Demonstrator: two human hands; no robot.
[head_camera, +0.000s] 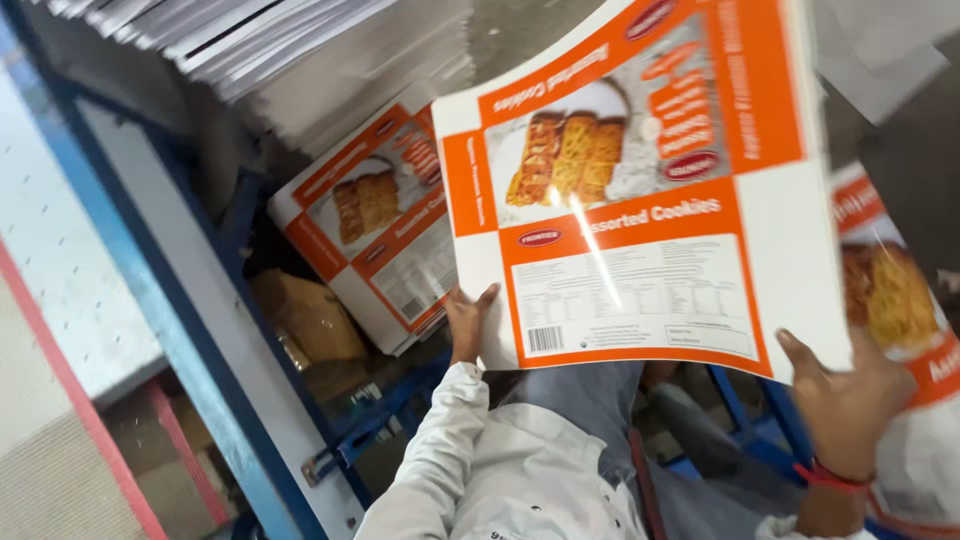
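A large glossy printed sheet (640, 190), orange and white with a picture of biscuits, is held up in front of me. My left hand (468, 318) grips its lower left edge, thumb over the front. My right hand (848, 398), with a red band at the wrist, grips its lower right corner. Both arms wear white sleeves. The sheet hides what lies behind it.
A stack of matching printed sheets (380, 225) lies lower left of the held one. Another such sheet (900, 300) shows at the right edge. A pile of grey-white sheets (300, 50) sits at the top. A blue metal frame (190, 330) runs down the left.
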